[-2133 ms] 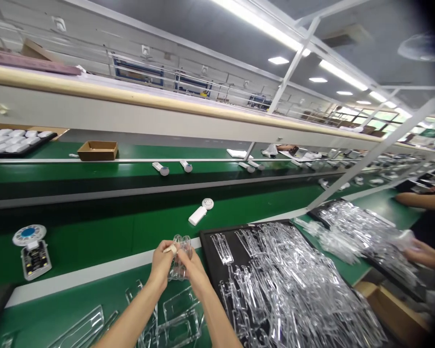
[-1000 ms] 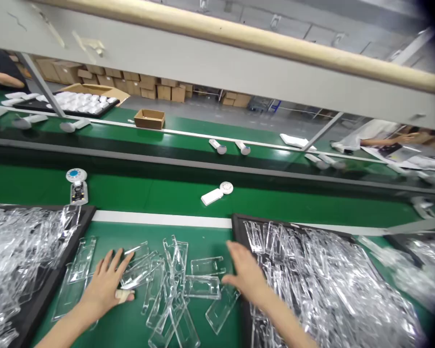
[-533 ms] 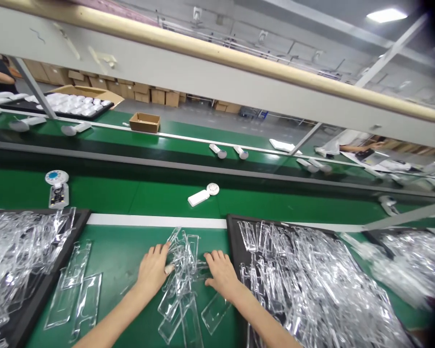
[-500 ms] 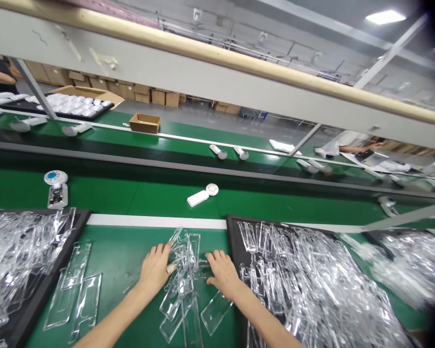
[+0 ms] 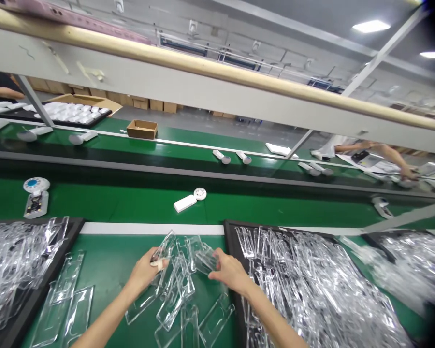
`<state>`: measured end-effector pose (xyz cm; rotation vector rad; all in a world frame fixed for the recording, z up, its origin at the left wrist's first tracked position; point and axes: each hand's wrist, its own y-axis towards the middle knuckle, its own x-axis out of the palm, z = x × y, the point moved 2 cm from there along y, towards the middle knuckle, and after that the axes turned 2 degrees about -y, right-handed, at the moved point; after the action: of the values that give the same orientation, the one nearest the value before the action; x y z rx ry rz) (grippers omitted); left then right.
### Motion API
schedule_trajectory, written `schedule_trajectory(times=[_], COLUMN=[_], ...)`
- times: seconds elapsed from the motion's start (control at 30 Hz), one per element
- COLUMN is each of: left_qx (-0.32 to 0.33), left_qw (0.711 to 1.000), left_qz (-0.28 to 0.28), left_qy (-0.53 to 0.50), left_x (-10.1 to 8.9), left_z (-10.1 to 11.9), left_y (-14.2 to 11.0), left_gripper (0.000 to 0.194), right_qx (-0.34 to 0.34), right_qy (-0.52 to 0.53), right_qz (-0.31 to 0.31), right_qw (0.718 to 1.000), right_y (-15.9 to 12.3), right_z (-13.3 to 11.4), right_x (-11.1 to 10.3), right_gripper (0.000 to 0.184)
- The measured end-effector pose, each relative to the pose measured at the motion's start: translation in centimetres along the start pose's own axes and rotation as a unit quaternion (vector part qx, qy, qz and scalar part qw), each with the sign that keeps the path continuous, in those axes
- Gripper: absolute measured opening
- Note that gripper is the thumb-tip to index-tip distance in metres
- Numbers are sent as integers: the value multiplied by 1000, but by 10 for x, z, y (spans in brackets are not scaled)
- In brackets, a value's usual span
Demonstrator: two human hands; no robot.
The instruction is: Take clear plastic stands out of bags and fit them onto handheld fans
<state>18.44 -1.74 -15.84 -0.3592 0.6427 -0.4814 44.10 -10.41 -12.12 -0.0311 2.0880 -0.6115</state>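
On the green table a loose pile of clear plastic frames [image 5: 177, 285] lies between my hands. My left hand [image 5: 145, 273] is closed on a clear plastic frame [image 5: 164, 247] at the pile's left side; a pale wrapping shows on one finger. At the right side, my right hand [image 5: 232, 271] pinches another clear plastic frame [image 5: 206, 257], blurred and tilted over the pile. Nearer to me, separate frames lie flat, among them a clear frame [image 5: 215, 319] below my right hand.
Black trays heaped with clear frames stand left [image 5: 74, 232] and right [image 5: 235, 290]. Several frames lie beside the left tray. Beyond the white strip [image 5: 130, 228], a white handheld device [image 5: 185, 203] and an opened device [image 5: 36, 203] rest on the green belt. A co-worker's arm [image 5: 395, 157] reaches in far right.
Both hands have closed on frames at the pile's sides and lifted them slightly. The pile has spread out. On the belt, the white devices have shifted left in view.
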Motion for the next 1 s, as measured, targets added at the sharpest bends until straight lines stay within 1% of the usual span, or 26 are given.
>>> schedule_trajectory(times=[0.07, 0.1, 0.2, 0.27, 0.33, 0.4, 0.47, 0.5, 0.57, 0.63, 0.7, 0.77, 0.83, 0.9, 0.97, 1.0], left_qx=[10, 19, 59, 83, 91, 85, 74, 73, 87, 115, 148, 166, 168, 160, 154, 152], left_qw=[1000, 1000, 997, 992, 985, 981, 979, 978, 975, 971, 964, 959, 958, 958, 958, 958], left_qz=[-11, -12, 10, 28, 27, 11, -5, -10, -18, -27, -48, -85, -127, -163, -193, -207], left_qy=[-12, -20, -55, -96, -144, -175, -190, -195, -204, -210, -215, -211, -195, -172, -145, -128], left_x=[8, 13, 28, 40, 51, 60, 66, 68, 73, 81, 95, 116, 141, 166, 186, 191], left_z=[2, 4, 9, 12, 16, 21, 30, 36, 55, 80, 109, 139, 165, 184, 196, 200], left_y=[1, 0, -2, -3, -4, -6, -8, -10, -14, -18, -19, -16, -8, 1, 8, 9], left_gripper=[56, 59, 61, 62, 62, 59, 56, 56, 54, 52, 50, 50, 51, 55, 65, 72], right_qx=[30, 46, 80, 81, 71, 62, 54, 50, 39, 28, 28, 47, 79, 118, 152, 165], right_qy=[98, 148, 284, 350, 414, 493, 562, 583, 598, 600, 590, 571, 542, 484, 369, 303], right_qz=[-21, -28, -38, -36, -30, -22, -9, 1, 31, 67, 94, 122, 150, 177, 210, 227], right_qw=[995, 988, 955, 933, 907, 868, 826, 811, 800, 797, 802, 810, 823, 849, 893, 911], right_y=[5, 6, 8, 6, 2, -4, -10, -14, -21, -29, -36, -41, -43, -42, -39, -38], right_z=[2, 2, -6, -15, -24, -31, -35, -35, -30, -18, 0, 25, 55, 87, 117, 130], right_x=[11, 20, 48, 62, 71, 74, 71, 66, 53, 33, 10, -12, -31, -46, -56, -60], right_gripper=[52, 57, 77, 83, 85, 89, 92, 91, 88, 89, 91, 92, 93, 92, 84, 80])
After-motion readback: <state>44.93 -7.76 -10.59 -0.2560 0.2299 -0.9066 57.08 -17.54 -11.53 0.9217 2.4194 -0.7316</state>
